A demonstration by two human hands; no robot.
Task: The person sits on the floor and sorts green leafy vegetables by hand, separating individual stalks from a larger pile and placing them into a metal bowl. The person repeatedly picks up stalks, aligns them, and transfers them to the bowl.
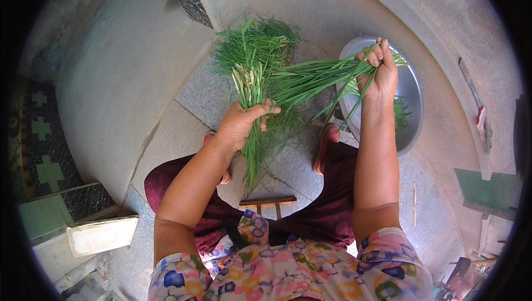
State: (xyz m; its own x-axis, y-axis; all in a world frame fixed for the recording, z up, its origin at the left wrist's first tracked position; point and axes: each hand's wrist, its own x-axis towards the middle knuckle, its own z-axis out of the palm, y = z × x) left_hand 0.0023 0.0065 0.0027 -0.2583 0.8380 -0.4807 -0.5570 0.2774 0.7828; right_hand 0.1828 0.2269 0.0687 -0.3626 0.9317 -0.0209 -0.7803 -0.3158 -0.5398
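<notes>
My left hand [245, 120] grips a bunch of garlic chives [248, 87], its pale, dry-skinned stem ends pointing away from me and its leaves hanging toward my lap. Held over a metal basin [409, 137], my right hand [379, 68] is closed on another bundle of chives [318, 81]. The leaves of that bundle trail left toward my left hand; its whitish ends stick out to the right of my fist. More chives [401, 114] lie inside the basin. A larger heap of chives [257, 43] rests on the floor beyond my left hand.
A sickle-like tool [471, 85] with a red part leans by the curved wall at right. A wooden stool [268, 202] edge shows between my legs. My red shoes [328, 139] flank the stone floor [199, 93]. At left stands a pale board [102, 235].
</notes>
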